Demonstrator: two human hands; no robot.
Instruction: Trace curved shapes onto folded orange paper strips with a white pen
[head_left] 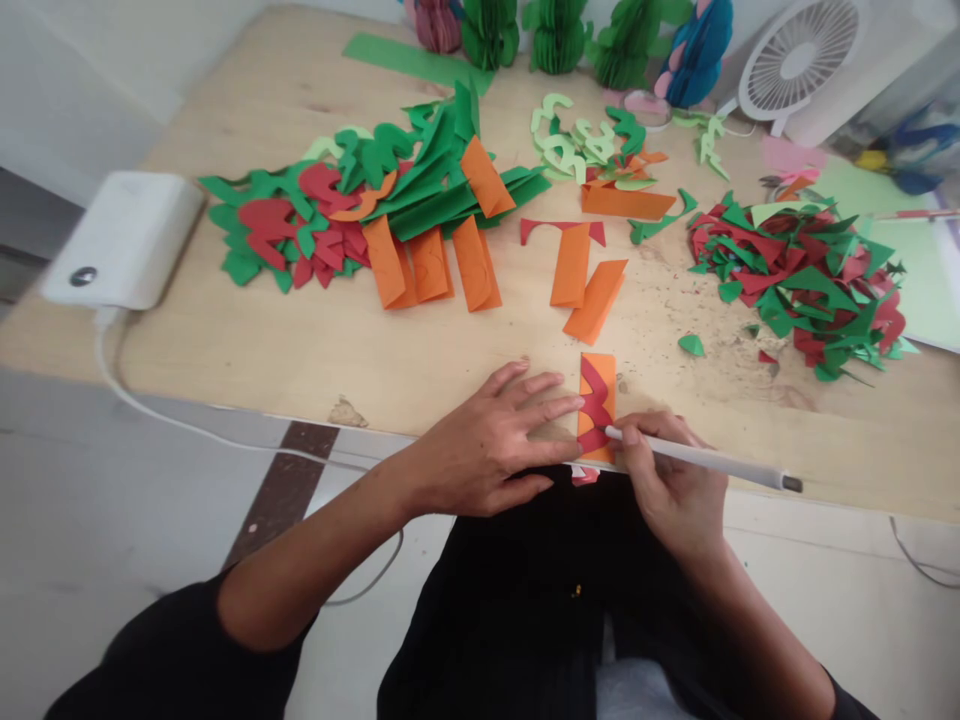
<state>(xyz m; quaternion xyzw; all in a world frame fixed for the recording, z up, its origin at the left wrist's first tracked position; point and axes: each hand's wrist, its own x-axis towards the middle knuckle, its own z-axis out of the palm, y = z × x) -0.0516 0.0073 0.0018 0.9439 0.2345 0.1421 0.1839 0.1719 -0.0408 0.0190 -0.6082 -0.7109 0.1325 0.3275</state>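
Observation:
At the table's front edge lies a folded orange paper strip [608,375] with a red wavy-edged paper cutout [596,408] on top. My left hand [491,440] is spread, its fingertips resting on the left side of the cutout and strip. A white pencil-like stick with a dark end [709,458] is gripped in my right hand [679,480]. Its tip meets the cutout's right edge, and the stick slants out to the right. Above the strip are two more folded orange papers, one upright [571,265] and one tilted [596,302].
Green and red cutouts [300,225] heap at the left, with orange strips [475,265] beside them. Scraps [806,280] pile at the right. A white power bank [124,240] trails a cable [195,425] over the front edge. A small fan [799,60] and paper figures [555,35] stand behind.

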